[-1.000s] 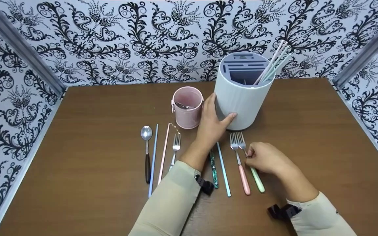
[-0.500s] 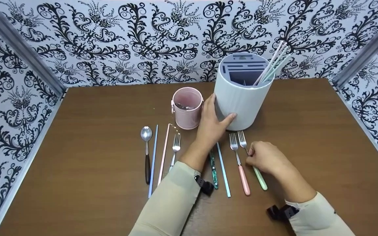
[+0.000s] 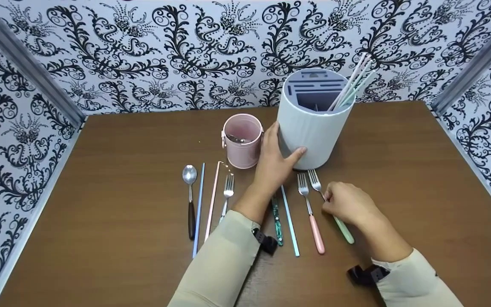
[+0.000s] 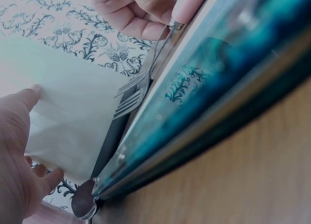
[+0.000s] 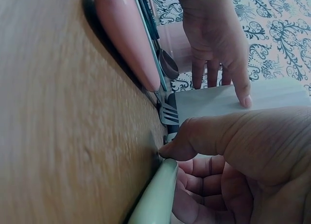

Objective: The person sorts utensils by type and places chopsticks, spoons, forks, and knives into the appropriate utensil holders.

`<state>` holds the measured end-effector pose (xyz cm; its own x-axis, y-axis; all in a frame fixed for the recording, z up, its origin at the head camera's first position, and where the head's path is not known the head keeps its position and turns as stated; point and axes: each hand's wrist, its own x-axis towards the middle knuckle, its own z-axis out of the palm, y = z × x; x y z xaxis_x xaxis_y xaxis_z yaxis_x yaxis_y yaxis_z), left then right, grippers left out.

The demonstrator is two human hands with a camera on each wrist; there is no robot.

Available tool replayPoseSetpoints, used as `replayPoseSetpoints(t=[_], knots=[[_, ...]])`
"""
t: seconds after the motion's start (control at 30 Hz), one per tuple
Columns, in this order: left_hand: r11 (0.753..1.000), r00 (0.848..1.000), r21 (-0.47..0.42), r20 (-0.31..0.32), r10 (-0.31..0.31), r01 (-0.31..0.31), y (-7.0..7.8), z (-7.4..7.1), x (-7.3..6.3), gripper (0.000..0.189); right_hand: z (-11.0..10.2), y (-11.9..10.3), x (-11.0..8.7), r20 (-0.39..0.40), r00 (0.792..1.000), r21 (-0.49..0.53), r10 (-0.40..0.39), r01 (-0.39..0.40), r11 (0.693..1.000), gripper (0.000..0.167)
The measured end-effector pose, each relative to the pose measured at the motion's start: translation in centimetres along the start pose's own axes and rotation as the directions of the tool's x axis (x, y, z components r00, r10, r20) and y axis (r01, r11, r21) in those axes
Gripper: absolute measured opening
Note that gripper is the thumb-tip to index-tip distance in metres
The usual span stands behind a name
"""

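Note:
My left hand rests against the lower left side of a white utensil holder, thumb on its front and fingers spread. Sticks in pink and mint lean out of the holder's slotted grey top. To the right, my right hand pinches a fork with a light green handle between thumb and fingers at its neck. That fork lies slanted, tines toward the holder's base. Beside it lies a fork with a pink handle. The right wrist view shows the green handle under my thumb.
Left of the holder stands a pink cup with metal things inside. A black-handled spoon, a blue stick, a pink stick, another fork, a teal-handled spoon and a light blue stick lie in a row.
The green-handled fork has turned on the table, its handle end swinging right, away from the pink-handled fork. My right hand moved slightly with it; my left hand stays on the holder.

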<state>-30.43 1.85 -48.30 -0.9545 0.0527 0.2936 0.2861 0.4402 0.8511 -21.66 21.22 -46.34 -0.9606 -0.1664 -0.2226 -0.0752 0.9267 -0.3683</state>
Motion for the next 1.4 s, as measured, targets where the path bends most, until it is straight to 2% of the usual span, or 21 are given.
replayPoseSetpoints(t=[0.4,0.5,0.63,0.87,1.27,1.4], knots=[[1.0,1.0,0.011,-0.01,0.014,-0.013,0.0,-0.1,-0.1,0.094,-0.6,-0.1,-0.2,0.009,1.0,0.033,0.013,-0.013,0.999,0.012],[1.0,1.0,0.013,-0.009,0.009,-0.009,-0.1,-0.1,-0.1,0.095,-0.8,-0.1,-0.2,0.015,1.0,0.073,0.009,-0.01,0.997,0.012],[1.0,1.0,0.011,-0.007,0.005,-0.005,-0.1,0.0,-0.1,0.095,-1.2,0.1,-0.3,-0.003,1.0,0.145,-0.031,0.031,0.989,0.011],[1.0,1.0,0.013,-0.006,0.016,-0.016,-0.1,0.0,-0.1,0.094,-1.7,0.4,-0.5,-0.005,0.992,0.247,-0.126,0.123,0.961,0.007],[1.0,1.0,0.023,-0.002,0.019,-0.019,0.0,0.0,-0.1,0.094,-1.7,0.2,-0.2,-0.077,0.98,0.365,-0.186,0.201,0.909,0.005],[1.0,1.0,0.026,-0.001,0.017,-0.017,0.0,0.0,-0.1,0.094,-1.9,0.1,-0.3,-0.103,0.973,0.418,-0.205,0.23,0.879,0.006]])
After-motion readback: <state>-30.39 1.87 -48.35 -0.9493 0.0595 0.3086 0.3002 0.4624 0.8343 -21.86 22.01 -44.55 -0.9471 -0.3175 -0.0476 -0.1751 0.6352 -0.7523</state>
